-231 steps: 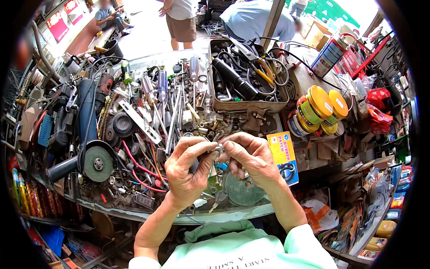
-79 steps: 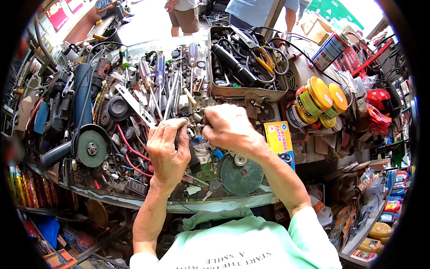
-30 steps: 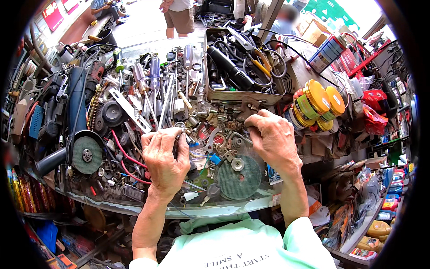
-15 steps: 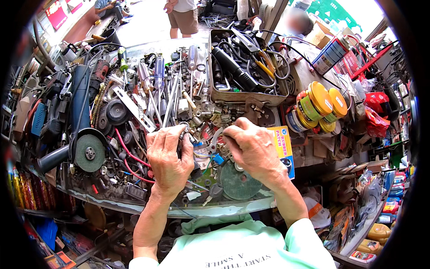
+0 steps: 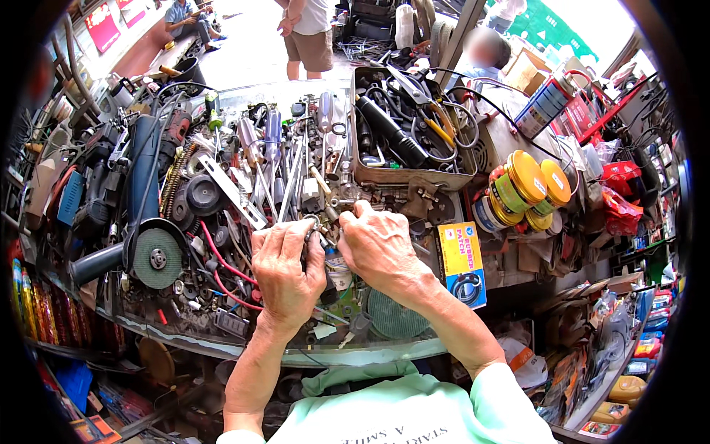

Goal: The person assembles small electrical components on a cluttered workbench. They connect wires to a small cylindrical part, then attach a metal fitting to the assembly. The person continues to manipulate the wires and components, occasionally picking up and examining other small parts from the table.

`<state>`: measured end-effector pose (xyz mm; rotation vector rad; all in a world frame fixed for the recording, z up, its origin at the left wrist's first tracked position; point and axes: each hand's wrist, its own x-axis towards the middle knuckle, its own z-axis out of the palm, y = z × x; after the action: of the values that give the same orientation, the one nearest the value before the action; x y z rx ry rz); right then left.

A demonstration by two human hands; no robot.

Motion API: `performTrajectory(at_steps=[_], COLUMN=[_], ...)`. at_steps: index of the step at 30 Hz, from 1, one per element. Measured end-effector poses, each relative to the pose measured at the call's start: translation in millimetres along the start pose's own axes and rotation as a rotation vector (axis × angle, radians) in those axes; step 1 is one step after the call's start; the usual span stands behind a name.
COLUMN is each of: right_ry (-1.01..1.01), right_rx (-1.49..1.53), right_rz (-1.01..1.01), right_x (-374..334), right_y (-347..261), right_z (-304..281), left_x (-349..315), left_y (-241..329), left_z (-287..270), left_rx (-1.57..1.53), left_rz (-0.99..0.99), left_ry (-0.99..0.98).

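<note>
My left hand [image 5: 287,270] is closed, thumb against fingers, around a small dark part with a metal rim; most of it is hidden, so I cannot tell its kind. Just to the right, my right hand [image 5: 379,250] is curled in with its fingertips near that part. Whatever its fingers pinch is hidden under the hand. Both hands hover over a glass-topped counter [image 5: 214,348] strewn with small hardware. A green abrasive disc [image 5: 396,318] lies below my right wrist, partly covered by the forearm. Beside it lies a small key [image 5: 346,340].
An angle grinder [image 5: 140,174] and screwdrivers [image 5: 272,135] crowd the left side. A metal tray [image 5: 414,176] of tools stands behind my right hand. To the right are a yellow-and-blue box [image 5: 460,255] and yellow-lidded cans [image 5: 526,177]. People are in the background.
My right hand has moved left and closer to my left hand. The curved metal piece at its fingertips no longer shows. The view has shifted slightly.
</note>
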<state>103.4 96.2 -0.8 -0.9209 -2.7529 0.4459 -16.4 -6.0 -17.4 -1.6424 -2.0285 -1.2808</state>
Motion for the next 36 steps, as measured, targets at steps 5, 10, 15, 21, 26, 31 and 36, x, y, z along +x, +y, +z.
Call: performTrajectory(at_steps=[5,10,15,21,26,31,36], right_ry=[0.089,0.168,0.213,0.210,0.213,0.166,0.144], right_rx=[0.092,0.003,0.031,0.048,0.041,0.041,0.011], right_rz=[0.021,0.194,0.244,0.288,0.303,0.259,0.232], right_x=[-17,-34,-41,-50,-52,-50,-44], right_y=[14,35,49,60,59,52,48], right_z=[-14,-40,-50,-60,-64,-58,-45], left_x=[0,-1,-1,-1,-3,-3,-1], left_y=[0,-1,4,2,1,1,2], left_z=[-2,1,1,1,3,2,0], left_rx=[-0.007,-0.007,-0.015,-0.010,-0.007,-0.011,-0.008], left_rz=[-0.009,0.010,0.011,0.000,0.005,0.010,0.015], left_ry=[-0.016,0.001,-0.024,-0.025,-0.026,-0.028,-0.039])
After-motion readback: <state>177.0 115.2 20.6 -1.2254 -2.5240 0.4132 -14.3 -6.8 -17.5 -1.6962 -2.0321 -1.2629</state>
